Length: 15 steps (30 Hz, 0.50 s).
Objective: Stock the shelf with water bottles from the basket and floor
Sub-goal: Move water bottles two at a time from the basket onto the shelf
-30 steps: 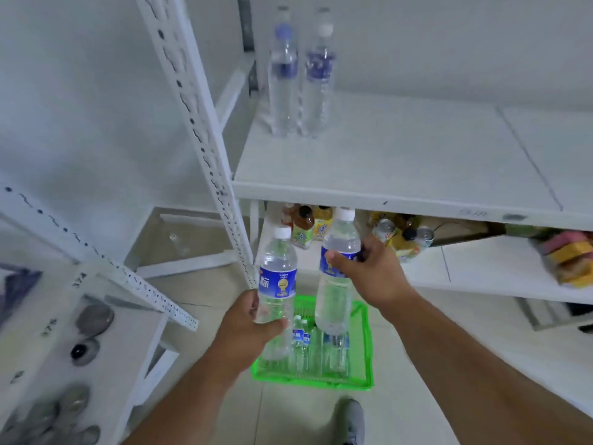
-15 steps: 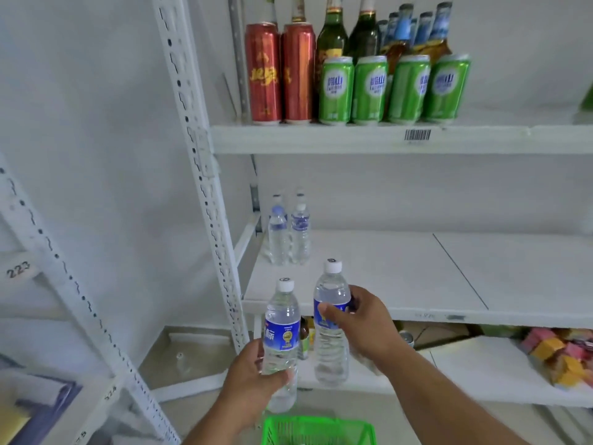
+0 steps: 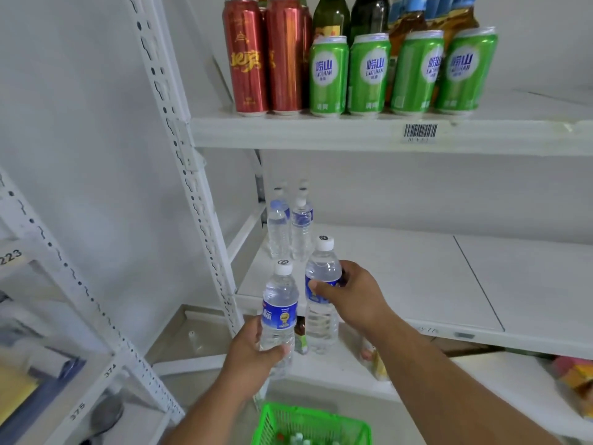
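Observation:
My left hand (image 3: 252, 358) grips the lower part of a clear water bottle (image 3: 279, 303) with a blue label and white cap, held upright in front of the shelf edge. My right hand (image 3: 353, 298) grips a second, similar bottle (image 3: 321, 316) at its label, slightly higher and closer to the white middle shelf (image 3: 417, 284). Two water bottles (image 3: 290, 232) stand at the back left corner of that shelf. The green basket (image 3: 308, 425) sits on the floor at the bottom, with bottle caps showing inside.
The upper shelf (image 3: 353, 133) carries red cans (image 3: 266, 56), green cans (image 3: 401, 72) and dark glass bottles behind them. A perforated white upright (image 3: 189, 175) stands left of the shelf. Drinks and colourful packets lie on the lower shelf (image 3: 337, 367). Another rack (image 3: 48, 316) stands at left.
My view has tilted up from the basket to the shelves. Both hands have lifted their bottles up and forward toward the middle shelf.

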### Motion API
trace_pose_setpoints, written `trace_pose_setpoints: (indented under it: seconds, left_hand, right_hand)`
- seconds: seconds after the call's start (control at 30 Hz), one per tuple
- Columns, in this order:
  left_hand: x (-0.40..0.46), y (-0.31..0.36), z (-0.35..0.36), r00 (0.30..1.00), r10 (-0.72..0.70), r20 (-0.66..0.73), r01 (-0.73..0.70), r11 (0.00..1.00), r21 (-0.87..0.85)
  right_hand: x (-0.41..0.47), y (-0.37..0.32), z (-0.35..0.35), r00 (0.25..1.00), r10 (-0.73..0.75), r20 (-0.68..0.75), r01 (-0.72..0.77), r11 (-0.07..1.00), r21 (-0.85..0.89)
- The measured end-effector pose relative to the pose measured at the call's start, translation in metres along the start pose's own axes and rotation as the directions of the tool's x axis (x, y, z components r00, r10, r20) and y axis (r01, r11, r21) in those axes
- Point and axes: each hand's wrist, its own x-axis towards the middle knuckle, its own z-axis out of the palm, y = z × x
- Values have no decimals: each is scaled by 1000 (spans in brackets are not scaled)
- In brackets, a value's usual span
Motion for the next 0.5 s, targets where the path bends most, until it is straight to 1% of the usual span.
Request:
trace_pose_setpoints:
  seconds: [0.2, 0.3, 0.4, 0.5]
  left_hand:
    - [36, -7, -8, 1000, -21, -2, 21, 999, 47]
    - [61, -11, -17, 1000, -5, 14, 4, 998, 62]
    - [89, -15, -26, 1000, -1, 10, 0, 999, 51]
    - [118, -19, -37, 999, -15, 46, 14, 999, 41]
  right_hand:
    - [29, 0, 11, 999, 20, -45, -19, 1000, 6]
    - [48, -1, 20, 998, 21, -60, -21, 1000, 5]
    - [68, -4, 32, 997, 24, -73, -26, 1000, -16]
    - [87, -6, 47, 994, 21, -109, -28, 998, -56]
